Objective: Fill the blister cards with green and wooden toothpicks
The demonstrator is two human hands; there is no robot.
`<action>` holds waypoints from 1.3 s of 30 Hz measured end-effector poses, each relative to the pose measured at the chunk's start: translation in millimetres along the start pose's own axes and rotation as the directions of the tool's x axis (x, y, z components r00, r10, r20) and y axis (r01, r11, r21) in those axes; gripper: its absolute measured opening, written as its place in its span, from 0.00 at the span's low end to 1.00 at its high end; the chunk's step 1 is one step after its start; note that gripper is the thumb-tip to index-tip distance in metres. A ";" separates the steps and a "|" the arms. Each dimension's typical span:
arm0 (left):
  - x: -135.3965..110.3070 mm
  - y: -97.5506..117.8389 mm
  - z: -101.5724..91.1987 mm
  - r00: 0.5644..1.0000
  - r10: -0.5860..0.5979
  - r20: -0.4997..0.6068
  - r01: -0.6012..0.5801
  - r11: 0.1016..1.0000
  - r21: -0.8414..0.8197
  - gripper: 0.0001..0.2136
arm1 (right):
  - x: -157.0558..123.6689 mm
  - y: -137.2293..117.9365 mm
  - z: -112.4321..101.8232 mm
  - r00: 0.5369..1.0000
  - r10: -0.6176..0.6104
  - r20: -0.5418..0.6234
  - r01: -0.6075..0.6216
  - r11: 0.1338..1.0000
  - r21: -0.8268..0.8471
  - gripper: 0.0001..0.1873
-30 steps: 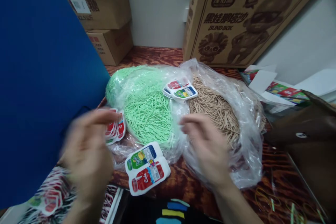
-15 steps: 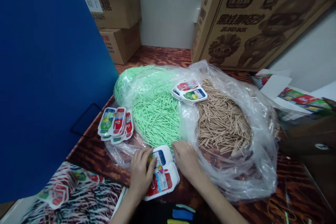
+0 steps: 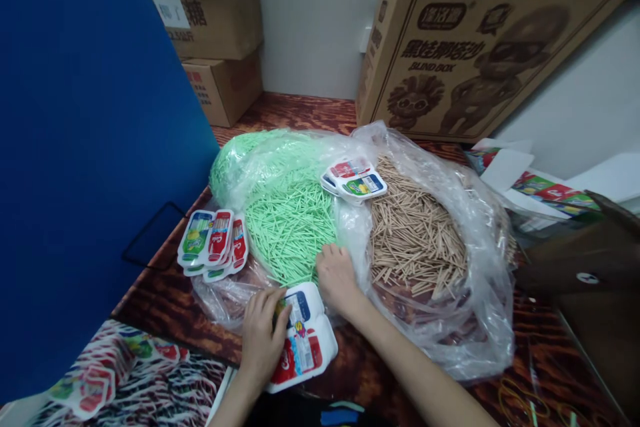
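Note:
My left hand rests on a white twin-bottle-shaped tray with green and red drink labels, fingers curled over its left side and holding it down on the table. My right hand reaches into the near edge of a pile of green sticks in a clear plastic bag; its fingertips are bent among the sticks and what they hold is hidden. A second clear bag beside it holds tan sticks. More such trays lie stacked at the left and on top of the bags.
A blue panel stands at the left. A large printed carton and smaller cardboard boxes stand at the back. Printed sheets lie at the lower left, papers and a brown object at the right.
Both hands came down from mid-air onto the table. The left settled on the twin-bottle tray; the right moved from beside the tray up into the green sticks.

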State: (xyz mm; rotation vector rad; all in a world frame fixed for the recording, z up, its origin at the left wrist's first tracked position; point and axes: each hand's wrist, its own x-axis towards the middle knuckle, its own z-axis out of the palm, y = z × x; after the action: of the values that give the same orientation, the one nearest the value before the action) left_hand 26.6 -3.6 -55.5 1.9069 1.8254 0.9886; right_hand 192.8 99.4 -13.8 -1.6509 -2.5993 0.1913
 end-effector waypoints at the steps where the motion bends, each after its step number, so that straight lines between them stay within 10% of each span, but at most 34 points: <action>1: -0.3 -0.5 0.0 1.000 0.000 -0.002 0.000 1.000 -0.003 0.11 | 2.6 3.3 -0.7 0.999 0.032 -0.010 -0.031 0.997 0.075 0.08; 7: 3.7 -2.2 -2.8 1.000 -0.009 -0.020 0.009 1.000 -0.006 0.10 | 29.4 26.7 -14.5 0.947 0.276 0.168 -0.289 0.493 0.821 0.11; 12: 35.0 18.0 -8.7 0.985 -0.073 -0.154 0.048 0.986 -0.161 0.09 | 39.0 40.0 -30.4 0.937 0.234 0.259 -0.313 0.234 0.920 0.09; 18: 94.0 53.7 11.4 0.964 -0.252 0.084 0.241 0.694 -0.679 0.15 | 13.9 38.7 -29.6 0.904 -0.095 0.416 -0.419 -0.380 0.825 0.18; 26: 135.1 65.4 35.5 0.963 -0.184 0.197 0.268 0.565 -0.781 0.17 | 8.4 29.8 -14.5 0.921 -0.042 0.388 -0.382 -0.298 0.875 0.16; 33: 139.7 59.7 16.4 0.995 -0.085 -0.059 0.052 0.906 -0.421 0.16 | 13.3 30.0 -4.2 0.909 0.182 0.375 -0.297 -0.351 0.888 0.17; 39: 127.8 66.8 13.4 0.993 -0.011 -0.115 -0.037 0.911 -0.410 0.13 | 22.8 29.2 -16.9 0.917 0.312 0.248 -0.172 -0.251 0.952 0.18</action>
State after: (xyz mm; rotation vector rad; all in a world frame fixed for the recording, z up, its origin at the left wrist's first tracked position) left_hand 77.9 114.0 11.7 1.6322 1.5061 1.3880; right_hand 211.2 133.6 -1.5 -1.1720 -0.8861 1.6390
